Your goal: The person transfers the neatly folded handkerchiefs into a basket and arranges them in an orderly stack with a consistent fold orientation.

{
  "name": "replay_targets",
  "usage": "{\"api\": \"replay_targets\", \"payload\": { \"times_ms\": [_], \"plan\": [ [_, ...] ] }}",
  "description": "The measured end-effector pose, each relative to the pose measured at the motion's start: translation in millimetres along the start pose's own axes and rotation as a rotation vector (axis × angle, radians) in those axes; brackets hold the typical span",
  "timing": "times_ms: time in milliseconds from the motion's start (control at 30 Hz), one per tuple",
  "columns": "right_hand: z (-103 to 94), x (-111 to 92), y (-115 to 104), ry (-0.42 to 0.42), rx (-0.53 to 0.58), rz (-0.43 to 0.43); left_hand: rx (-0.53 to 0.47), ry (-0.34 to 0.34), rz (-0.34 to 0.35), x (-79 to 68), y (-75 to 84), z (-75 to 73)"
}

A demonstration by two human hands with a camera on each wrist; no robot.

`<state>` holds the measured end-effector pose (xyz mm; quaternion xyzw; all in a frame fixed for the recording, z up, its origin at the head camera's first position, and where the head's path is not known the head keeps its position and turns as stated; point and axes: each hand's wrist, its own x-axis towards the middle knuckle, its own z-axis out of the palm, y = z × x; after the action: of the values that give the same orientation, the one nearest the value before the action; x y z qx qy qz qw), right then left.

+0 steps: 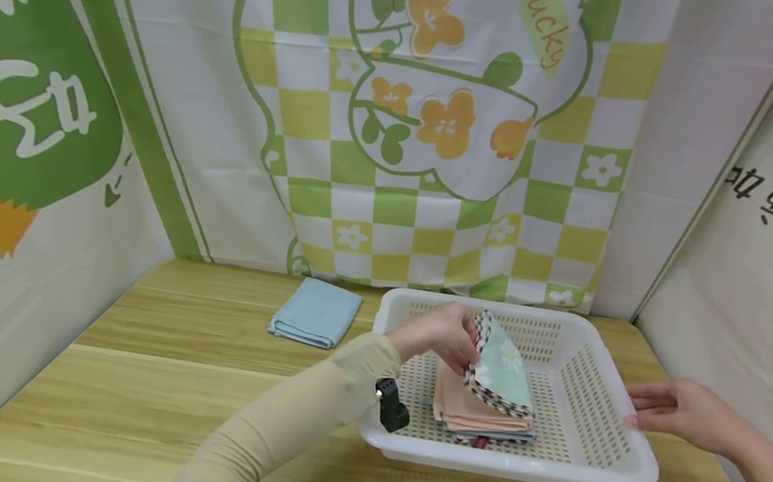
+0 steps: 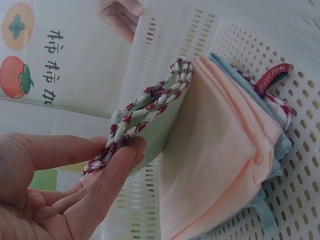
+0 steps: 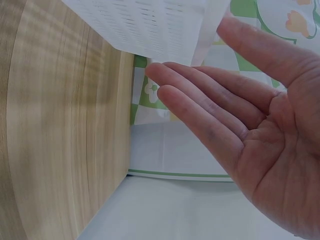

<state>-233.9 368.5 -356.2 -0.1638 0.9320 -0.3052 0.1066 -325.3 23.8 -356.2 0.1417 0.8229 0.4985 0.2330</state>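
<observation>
My left hand [image 1: 450,337] pinches a folded light green towel [image 1: 499,368] by its edge, between thumb and fingers. Dark red and white braided trim runs along that edge. Tilted up, the green towel leans over a folded peach towel [image 2: 210,150] inside the white plastic basket [image 1: 496,461]. Under the peach one lie a blue towel [image 2: 235,75] and a cloth with a red "COTTON" tag [image 2: 273,77], mostly hidden. At the basket's right side, my right hand [image 3: 250,115] has its fingers straight, with fingertips and thumb right at the rim.
A folded light blue towel [image 1: 316,312] lies on the wooden table [image 1: 179,402], left of the basket. Printed cloth hangings [image 1: 419,229] enclose the table at the back and both sides.
</observation>
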Motion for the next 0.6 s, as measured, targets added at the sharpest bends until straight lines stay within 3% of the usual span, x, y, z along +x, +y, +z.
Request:
{"api": "replay_targets", "payload": {
  "times_ms": [200, 600],
  "plan": [
    [-0.4, 0, 0, -0.004, 0.001, 0.002, -0.025, -0.002, -0.023, -2.0, -0.3, -3.4],
    [-0.1, 1, 1, 0.007, -0.010, -0.007, -0.034, -0.066, 0.002, -2.7, -4.2, -10.7]
  ]
}}
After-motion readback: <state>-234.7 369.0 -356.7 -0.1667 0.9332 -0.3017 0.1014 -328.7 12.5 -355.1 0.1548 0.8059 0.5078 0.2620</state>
